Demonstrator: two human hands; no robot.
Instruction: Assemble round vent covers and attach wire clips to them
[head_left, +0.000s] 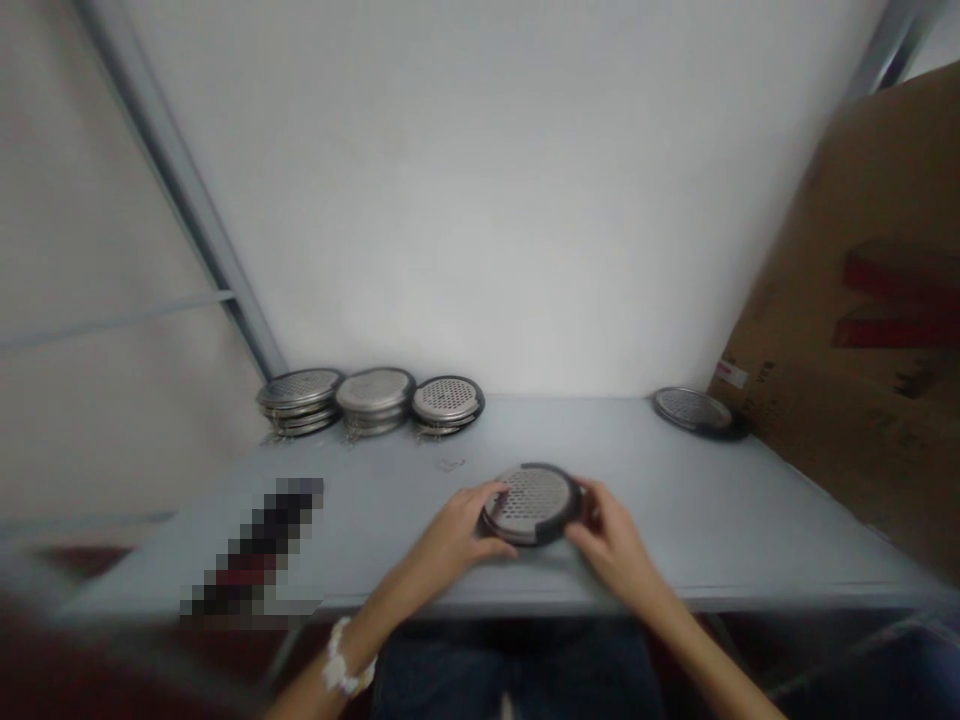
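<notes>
A round perforated metal disc with a black rim (531, 502) is held just above the grey table (720, 520), near its front edge. My left hand (454, 540) grips the disc's left edge with curled fingers. My right hand (611, 540) grips its right edge the same way. The disc is tilted slightly toward me.
Three stacks of similar perforated discs (373, 398) stand at the table's back left by the white wall. A single disc (694, 410) lies at the back right beside a leaning cardboard box (862, 330). A blurred-out dark object (259, 550) lies at the front left.
</notes>
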